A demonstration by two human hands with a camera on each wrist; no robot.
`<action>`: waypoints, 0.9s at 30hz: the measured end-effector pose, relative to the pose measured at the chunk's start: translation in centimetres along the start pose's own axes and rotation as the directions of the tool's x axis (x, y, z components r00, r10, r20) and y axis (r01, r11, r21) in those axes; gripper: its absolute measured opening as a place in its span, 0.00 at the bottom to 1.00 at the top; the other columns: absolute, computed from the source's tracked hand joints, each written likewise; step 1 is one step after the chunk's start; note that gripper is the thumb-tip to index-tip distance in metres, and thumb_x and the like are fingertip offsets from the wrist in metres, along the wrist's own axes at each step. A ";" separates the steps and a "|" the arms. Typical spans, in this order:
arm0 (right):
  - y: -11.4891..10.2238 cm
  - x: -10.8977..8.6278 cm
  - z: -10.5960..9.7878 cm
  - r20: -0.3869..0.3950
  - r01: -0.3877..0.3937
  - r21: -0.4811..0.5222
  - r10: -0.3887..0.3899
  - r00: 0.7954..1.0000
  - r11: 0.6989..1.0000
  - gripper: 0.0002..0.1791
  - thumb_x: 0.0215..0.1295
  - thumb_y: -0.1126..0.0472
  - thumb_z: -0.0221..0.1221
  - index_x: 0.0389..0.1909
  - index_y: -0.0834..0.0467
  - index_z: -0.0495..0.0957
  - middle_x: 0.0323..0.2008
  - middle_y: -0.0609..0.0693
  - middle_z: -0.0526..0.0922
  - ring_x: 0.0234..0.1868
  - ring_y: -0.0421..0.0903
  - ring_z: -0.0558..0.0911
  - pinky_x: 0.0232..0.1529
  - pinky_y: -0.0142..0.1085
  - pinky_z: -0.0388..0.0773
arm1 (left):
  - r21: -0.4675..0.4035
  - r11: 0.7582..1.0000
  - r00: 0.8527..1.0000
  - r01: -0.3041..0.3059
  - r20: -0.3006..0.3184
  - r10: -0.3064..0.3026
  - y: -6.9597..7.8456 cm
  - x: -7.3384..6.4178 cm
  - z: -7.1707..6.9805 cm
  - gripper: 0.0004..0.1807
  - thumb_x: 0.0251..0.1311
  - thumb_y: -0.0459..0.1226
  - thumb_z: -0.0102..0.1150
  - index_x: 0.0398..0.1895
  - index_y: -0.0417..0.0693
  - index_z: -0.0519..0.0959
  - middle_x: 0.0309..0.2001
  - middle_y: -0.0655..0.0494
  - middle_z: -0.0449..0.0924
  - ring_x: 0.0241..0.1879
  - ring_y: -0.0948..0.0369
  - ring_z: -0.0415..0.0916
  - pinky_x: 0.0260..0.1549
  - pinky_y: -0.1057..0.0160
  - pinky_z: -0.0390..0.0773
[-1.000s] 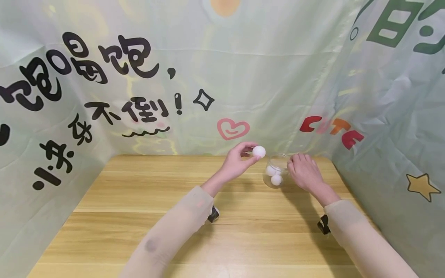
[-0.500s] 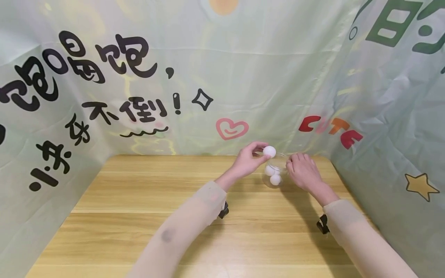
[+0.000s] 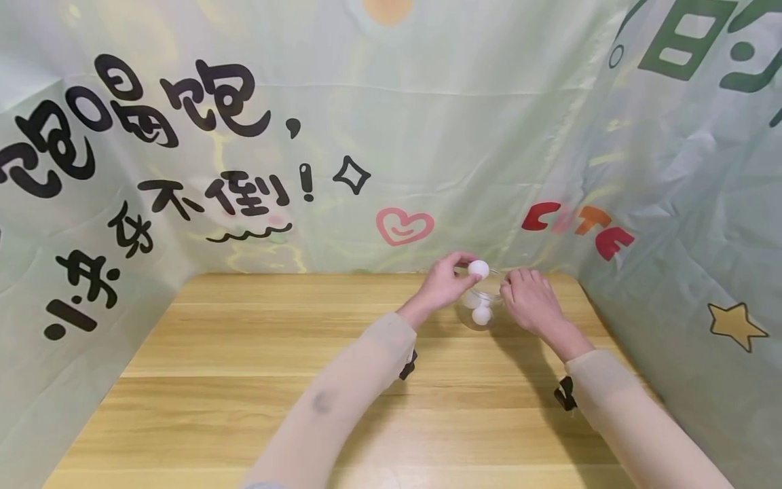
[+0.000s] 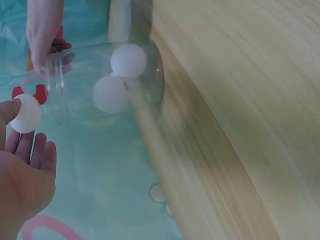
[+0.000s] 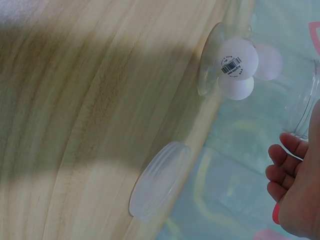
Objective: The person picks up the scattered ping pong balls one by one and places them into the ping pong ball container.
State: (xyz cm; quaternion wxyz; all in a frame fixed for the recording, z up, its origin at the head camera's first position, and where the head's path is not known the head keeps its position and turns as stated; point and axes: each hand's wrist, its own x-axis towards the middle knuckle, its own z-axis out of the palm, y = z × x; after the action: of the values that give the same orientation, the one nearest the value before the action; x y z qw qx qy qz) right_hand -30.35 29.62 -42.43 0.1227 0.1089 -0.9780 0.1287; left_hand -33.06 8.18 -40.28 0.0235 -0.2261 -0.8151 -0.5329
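A white ping-pong ball (image 3: 478,270) is pinched between the thumb and fingers of my left hand (image 3: 448,282), right at the mouth of a clear jar (image 4: 82,62). The jar stands upright on the table with three white balls in its bottom; a ball with a printed label (image 5: 239,59) shows in the right wrist view. My right hand (image 3: 531,299) grips the jar's rim from the right side, its fingers curled; its thumb is hidden in the right wrist view.
A translucent round lid (image 5: 160,181) lies on the wooden table (image 3: 275,394), beside the jar in the right wrist view. A printed cloth backdrop (image 3: 464,136) rises behind the table's back edge and along both sides.
My left hand has carried the ping-pong ball rightward from beside the jar to its mouth. The right hand has stayed at the rim.
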 end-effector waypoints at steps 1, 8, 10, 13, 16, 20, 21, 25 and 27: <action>0.0 0.0 0.0 0.000 0.000 -0.001 0.000 1.000 1.000 0.23 0.82 0.55 0.36 0.50 0.68 0.74 0.52 0.67 0.76 0.57 0.68 0.70 0.56 0.63 0.67 | 0.015 1.000 1.000 0.010 -0.001 -0.010 -0.1 0.1 0.1 0.21 0.69 0.37 0.68 0.63 0.46 0.79 0.58 0.52 0.83 0.60 0.55 0.79 0.55 0.65 0.80; 0.1 0.1 0.1 0.005 -0.003 -0.002 0.003 1.000 1.000 0.24 0.82 0.55 0.35 0.51 0.68 0.74 0.53 0.67 0.75 0.58 0.68 0.69 0.57 0.63 0.67 | 0.062 0.997 0.999 0.053 0.003 -0.053 -0.6 0.5 0.9 0.22 0.68 0.39 0.69 0.63 0.48 0.80 0.61 0.54 0.82 0.66 0.53 0.74 0.66 0.55 0.75; 0.0 0.1 0.0 0.005 -0.006 -0.002 0.006 1.000 1.000 0.24 0.82 0.55 0.35 0.51 0.68 0.74 0.53 0.67 0.75 0.58 0.68 0.69 0.57 0.63 0.67 | 0.063 0.996 0.998 0.063 0.008 -0.063 -0.8 0.5 1.1 0.21 0.68 0.39 0.69 0.63 0.49 0.80 0.61 0.55 0.82 0.67 0.54 0.73 0.66 0.54 0.74; 0.0 0.1 0.0 0.006 -0.007 -0.001 0.007 1.000 1.000 0.23 0.82 0.55 0.36 0.51 0.68 0.74 0.53 0.67 0.75 0.58 0.68 0.69 0.57 0.63 0.67 | 0.068 0.995 0.997 0.076 0.020 -0.078 -0.8 0.5 1.4 0.21 0.68 0.39 0.69 0.63 0.51 0.81 0.61 0.56 0.81 0.66 0.54 0.73 0.63 0.56 0.76; -0.2 0.1 0.0 0.004 -0.006 0.005 0.006 1.000 1.000 0.23 0.82 0.55 0.36 0.51 0.68 0.74 0.53 0.67 0.75 0.57 0.68 0.69 0.57 0.62 0.67 | 0.084 0.993 0.996 0.084 0.031 -0.087 -0.8 0.4 1.6 0.20 0.69 0.40 0.68 0.63 0.51 0.81 0.61 0.55 0.81 0.64 0.53 0.74 0.58 0.57 0.78; -0.2 0.1 0.0 0.008 -0.005 0.006 0.005 1.000 1.000 0.24 0.83 0.55 0.35 0.50 0.68 0.74 0.52 0.66 0.75 0.57 0.67 0.69 0.57 0.62 0.67 | 0.105 0.991 0.995 0.084 0.040 -0.089 -0.6 0.3 1.8 0.21 0.69 0.41 0.68 0.64 0.53 0.81 0.62 0.54 0.80 0.63 0.54 0.74 0.55 0.59 0.78; -0.2 0.1 0.0 0.010 -0.007 0.006 0.007 1.000 1.000 0.24 0.83 0.54 0.35 0.50 0.68 0.74 0.52 0.66 0.75 0.57 0.67 0.69 0.57 0.62 0.67 | 0.109 0.990 0.995 0.085 0.042 -0.090 -0.5 0.3 1.8 0.22 0.69 0.41 0.68 0.64 0.54 0.80 0.62 0.55 0.80 0.62 0.55 0.74 0.55 0.60 0.78; -0.1 0.0 0.0 0.012 -0.007 0.003 0.007 1.000 1.000 0.24 0.83 0.54 0.35 0.50 0.67 0.74 0.52 0.66 0.75 0.56 0.67 0.69 0.56 0.62 0.67 | 0.120 0.989 0.995 0.086 0.046 -0.092 -0.4 0.3 1.9 0.23 0.68 0.42 0.69 0.65 0.55 0.80 0.64 0.56 0.79 0.61 0.58 0.73 0.55 0.61 0.78; -0.1 0.0 0.1 0.011 -0.009 0.003 0.009 1.000 1.000 0.23 0.83 0.54 0.35 0.50 0.67 0.74 0.52 0.66 0.75 0.56 0.67 0.69 0.56 0.62 0.67 | 0.118 0.989 0.995 0.086 0.049 -0.092 -0.4 0.2 1.9 0.23 0.68 0.42 0.69 0.66 0.55 0.80 0.64 0.56 0.78 0.57 0.58 0.74 0.54 0.61 0.79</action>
State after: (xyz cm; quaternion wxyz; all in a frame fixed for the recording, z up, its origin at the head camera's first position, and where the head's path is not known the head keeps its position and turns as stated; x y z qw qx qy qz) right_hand -30.34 29.52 -42.47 0.1164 0.1054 -0.9790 0.1299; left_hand -33.05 9.77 -41.40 -0.0096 -0.2023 -0.8542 -0.4789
